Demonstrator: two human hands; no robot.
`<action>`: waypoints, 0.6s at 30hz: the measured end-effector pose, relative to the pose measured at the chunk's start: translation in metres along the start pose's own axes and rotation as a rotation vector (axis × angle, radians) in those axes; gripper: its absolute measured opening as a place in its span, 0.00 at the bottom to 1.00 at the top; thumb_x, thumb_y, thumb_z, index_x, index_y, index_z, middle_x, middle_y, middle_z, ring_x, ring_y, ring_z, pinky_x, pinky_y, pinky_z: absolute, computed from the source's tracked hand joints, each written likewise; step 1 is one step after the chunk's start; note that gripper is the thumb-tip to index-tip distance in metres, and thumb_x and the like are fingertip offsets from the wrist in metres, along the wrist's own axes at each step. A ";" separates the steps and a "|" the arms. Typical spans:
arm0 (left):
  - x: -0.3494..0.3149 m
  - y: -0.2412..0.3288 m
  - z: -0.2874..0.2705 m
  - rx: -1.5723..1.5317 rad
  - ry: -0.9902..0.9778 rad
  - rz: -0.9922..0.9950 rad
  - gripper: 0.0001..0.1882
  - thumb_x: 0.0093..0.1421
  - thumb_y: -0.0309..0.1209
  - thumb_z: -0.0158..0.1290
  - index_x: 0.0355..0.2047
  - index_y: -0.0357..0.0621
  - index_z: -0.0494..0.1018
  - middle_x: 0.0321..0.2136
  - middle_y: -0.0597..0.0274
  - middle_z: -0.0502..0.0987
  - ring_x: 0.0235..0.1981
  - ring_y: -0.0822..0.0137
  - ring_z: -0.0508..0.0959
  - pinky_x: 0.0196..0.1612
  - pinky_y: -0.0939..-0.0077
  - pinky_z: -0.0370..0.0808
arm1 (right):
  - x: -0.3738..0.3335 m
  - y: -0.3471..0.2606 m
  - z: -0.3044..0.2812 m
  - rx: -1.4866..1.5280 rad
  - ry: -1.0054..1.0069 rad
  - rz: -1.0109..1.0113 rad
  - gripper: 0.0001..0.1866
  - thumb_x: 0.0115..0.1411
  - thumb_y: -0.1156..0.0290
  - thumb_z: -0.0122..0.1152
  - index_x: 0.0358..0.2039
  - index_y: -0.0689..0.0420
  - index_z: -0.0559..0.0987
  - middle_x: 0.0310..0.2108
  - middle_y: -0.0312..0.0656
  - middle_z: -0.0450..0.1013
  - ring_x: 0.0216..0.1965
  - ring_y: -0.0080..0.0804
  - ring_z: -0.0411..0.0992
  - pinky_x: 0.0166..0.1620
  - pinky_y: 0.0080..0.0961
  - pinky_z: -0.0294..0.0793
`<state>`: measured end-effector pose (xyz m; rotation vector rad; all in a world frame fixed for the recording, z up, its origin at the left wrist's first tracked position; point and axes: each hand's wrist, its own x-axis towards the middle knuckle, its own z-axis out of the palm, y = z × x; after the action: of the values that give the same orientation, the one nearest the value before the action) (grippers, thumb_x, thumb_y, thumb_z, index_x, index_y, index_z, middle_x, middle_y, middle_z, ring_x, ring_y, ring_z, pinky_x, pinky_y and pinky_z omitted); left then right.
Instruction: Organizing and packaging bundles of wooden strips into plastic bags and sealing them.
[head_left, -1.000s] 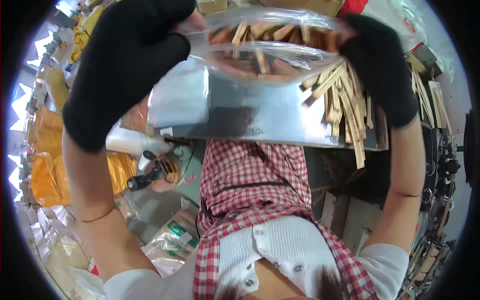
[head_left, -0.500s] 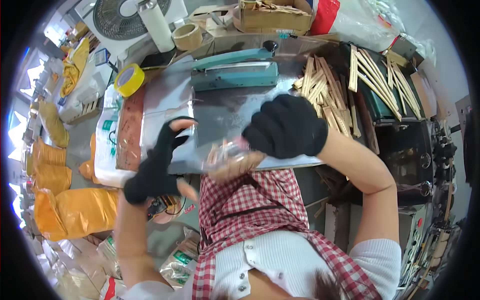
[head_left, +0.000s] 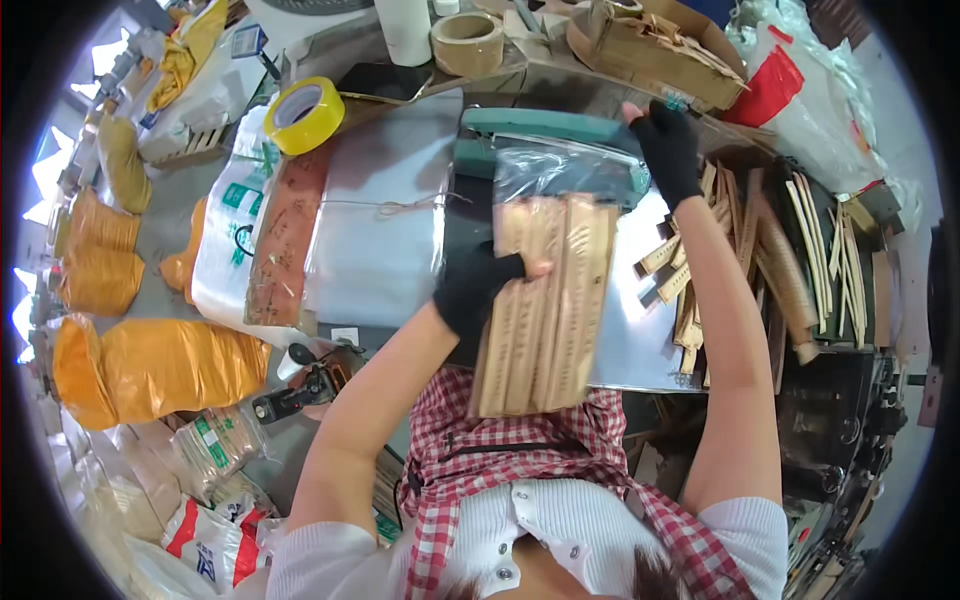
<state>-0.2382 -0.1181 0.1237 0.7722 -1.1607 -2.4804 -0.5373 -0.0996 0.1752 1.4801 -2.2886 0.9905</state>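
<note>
My left hand point(head_left: 485, 285), in a black fingerless glove, grips a clear plastic bag of flat wooden rulers point(head_left: 545, 300) by its side, thumb on top. The bag's loose film end point(head_left: 555, 172) points away from me and lies at a teal bar heat sealer point(head_left: 540, 122). At the right end of the sealer's arm is my right hand point(head_left: 668, 150), gloved the same way, its fingers curled around the end. The glove hides the sealer's handle.
Loose wooden rulers point(head_left: 690, 290) lie on the right of the table. A stack of clear bags point(head_left: 385, 240), tied with string, is at the left. Behind are yellow tape point(head_left: 305, 115), a phone point(head_left: 385, 82), a tan tape roll point(head_left: 467, 45) and a cardboard box point(head_left: 655, 50).
The bagged rulers have turned upright and moved up to the sealer, now in my left hand. My right hand has left the bag and moved up to the sealer's arm. The view has shifted.
</note>
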 end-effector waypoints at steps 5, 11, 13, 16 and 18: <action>0.047 0.019 -0.002 0.111 0.018 0.211 0.16 0.49 0.22 0.59 0.40 0.37 0.74 0.33 0.62 0.77 0.35 0.71 0.77 0.40 0.80 0.73 | 0.022 -0.069 -0.020 -0.097 0.135 -0.420 0.10 0.52 0.63 0.62 0.27 0.57 0.76 0.26 0.45 0.72 0.28 0.45 0.72 0.32 0.32 0.71; 0.108 0.000 -0.056 0.061 -0.080 -0.089 0.21 0.53 0.29 0.58 0.47 0.38 0.71 0.35 0.61 0.78 0.35 0.69 0.78 0.39 0.76 0.76 | -0.030 0.024 0.040 -0.080 0.252 -0.285 0.10 0.61 0.65 0.52 0.32 0.57 0.78 0.31 0.47 0.71 0.35 0.46 0.71 0.38 0.32 0.71; 0.083 0.011 -0.043 -0.092 -0.039 -0.129 0.22 0.55 0.33 0.58 0.48 0.38 0.70 0.35 0.63 0.76 0.34 0.71 0.77 0.39 0.77 0.76 | -0.034 0.030 0.053 0.050 0.279 -0.254 0.12 0.62 0.64 0.50 0.35 0.58 0.78 0.33 0.48 0.72 0.35 0.46 0.71 0.40 0.32 0.71; 0.069 -0.013 -0.080 -0.304 -0.038 -0.173 0.25 0.58 0.39 0.55 0.52 0.39 0.67 0.37 0.65 0.75 0.36 0.73 0.76 0.42 0.77 0.75 | -0.050 0.023 0.070 0.086 0.402 -0.232 0.16 0.61 0.64 0.53 0.48 0.55 0.73 0.46 0.46 0.69 0.46 0.45 0.70 0.46 0.32 0.71; 0.056 -0.021 -0.087 -0.238 -0.043 -0.076 0.28 0.60 0.43 0.53 0.54 0.37 0.65 0.45 0.62 0.73 0.46 0.70 0.73 0.51 0.73 0.70 | -0.058 0.033 0.086 0.121 0.430 -0.230 0.21 0.60 0.63 0.55 0.52 0.54 0.69 0.52 0.48 0.64 0.47 0.45 0.69 0.47 0.33 0.71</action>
<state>-0.2342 -0.1850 0.0418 0.7113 -0.8416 -2.6466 -0.5260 -0.1058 0.0675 1.3727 -1.7469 1.2510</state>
